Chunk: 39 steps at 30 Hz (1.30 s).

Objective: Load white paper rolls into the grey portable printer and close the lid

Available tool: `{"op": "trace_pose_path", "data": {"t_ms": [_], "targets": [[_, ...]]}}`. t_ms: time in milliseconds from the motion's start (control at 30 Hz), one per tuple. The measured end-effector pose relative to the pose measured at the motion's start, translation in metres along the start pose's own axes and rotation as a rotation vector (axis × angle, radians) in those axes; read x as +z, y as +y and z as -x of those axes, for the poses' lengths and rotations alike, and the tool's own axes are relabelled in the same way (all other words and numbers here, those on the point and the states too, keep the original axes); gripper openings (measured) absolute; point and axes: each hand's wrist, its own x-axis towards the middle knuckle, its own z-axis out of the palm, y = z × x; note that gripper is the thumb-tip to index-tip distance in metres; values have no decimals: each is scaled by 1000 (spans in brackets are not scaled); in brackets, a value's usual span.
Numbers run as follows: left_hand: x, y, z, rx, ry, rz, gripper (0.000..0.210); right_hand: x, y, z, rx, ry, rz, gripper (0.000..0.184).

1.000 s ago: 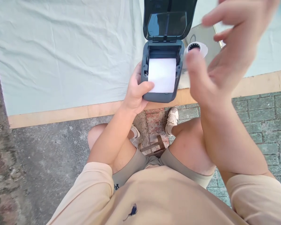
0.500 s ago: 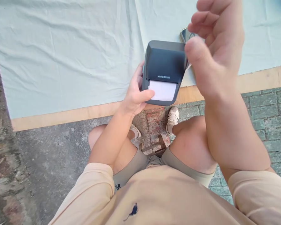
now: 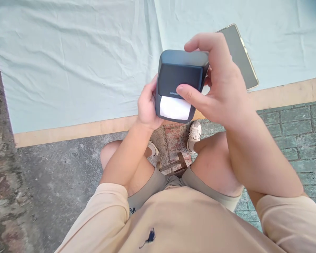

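- Cloth (image 3: 81, 70) covered the surface (image 3: 76, 129) beyond.
- Left hand (image 3: 149, 105) and right hand (image 3: 222, 84) held the printer (image 3: 179, 82) between them, the right clasping its lid (image 3: 181, 74).
- Steady, even pressure seemed best, keeping the paper (image 3: 175, 108) uncreased.

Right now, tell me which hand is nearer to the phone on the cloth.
Right. The right hand is at the printer's right side, partly covering the phone in view; the left hand is farther off, at the printer's left side.
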Motion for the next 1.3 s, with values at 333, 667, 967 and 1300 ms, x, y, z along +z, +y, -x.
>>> {"op": "trace_pose_path", "data": {"t_ms": [333,667,967,1300], "targets": [[-5,0,-4,-16,-19,57,30,-13,-3,6,-101,46,108,49],[-14,-10,-3,110,-144,-116,37,-5,2,0,-105,370,-88,21],[-13,-11,1,74,-80,-122,40,-16,9,-1,-92,176,230,12],[-9,-12,7,111,-122,-193,59,-14,9,-4,230,-102,432,43]]}}
